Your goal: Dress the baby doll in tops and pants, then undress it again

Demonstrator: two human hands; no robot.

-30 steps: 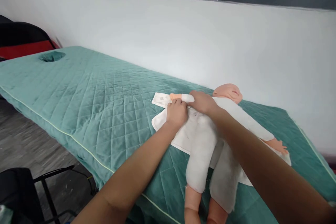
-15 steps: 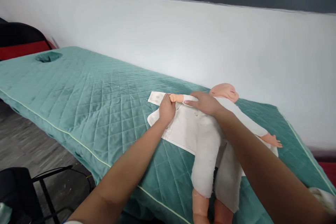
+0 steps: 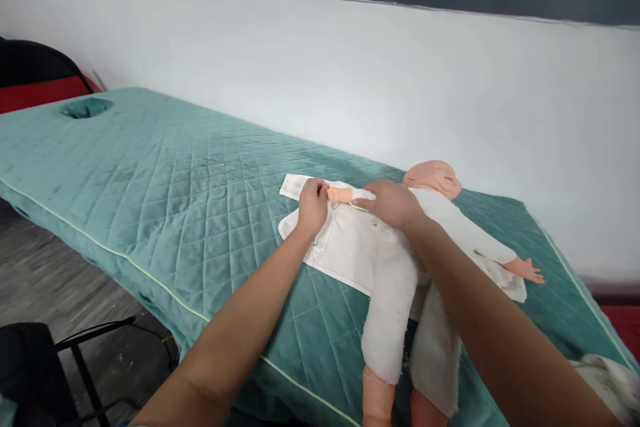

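Note:
A baby doll [image 3: 434, 179] lies on its back on the teal quilted table [image 3: 165, 193], dressed in a white garment [image 3: 370, 253]. My left hand [image 3: 312, 205] is closed, pinching the doll's small hand [image 3: 338, 195] at the sleeve's end. My right hand [image 3: 391, 202] is closed over the white sleeve at the doll's upper arm and chest. The doll's other arm [image 3: 523, 270] stretches to the right. Its bare legs reach the table's near edge.
A white wall runs behind the table. The table has a face hole [image 3: 85, 107] at its far left end. A red and black chair [image 3: 35, 83] stands beyond it. A black stool frame [image 3: 75, 360] stands on the grey floor at lower left.
My left hand slid from the garment's front flap out along the sleeve to the doll's hand and pinched it. My right hand stayed on the sleeve and chest.

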